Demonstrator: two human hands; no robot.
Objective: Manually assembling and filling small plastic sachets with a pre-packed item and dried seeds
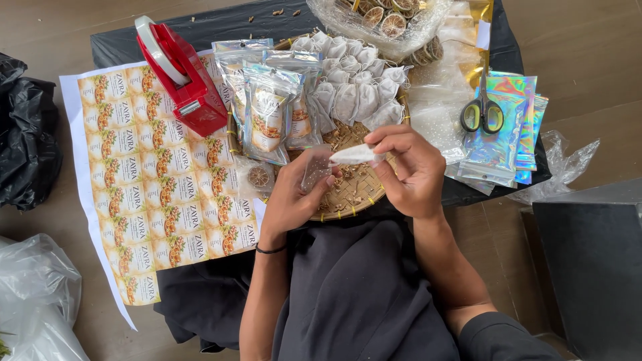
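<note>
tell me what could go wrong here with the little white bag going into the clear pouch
The white sachet in the right hand may snag on the clear pouch mouth held by the left hand. Loose bits could spill onto the woven tray. An elbow could topple the filled pouches standing nearby.

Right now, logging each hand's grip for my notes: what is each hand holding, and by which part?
Right hand pinches a small white sachet by its right end. Left hand holds a small clear pouch by its lower part.

A red tape dispenser sits beside green-handled scissors.
</note>
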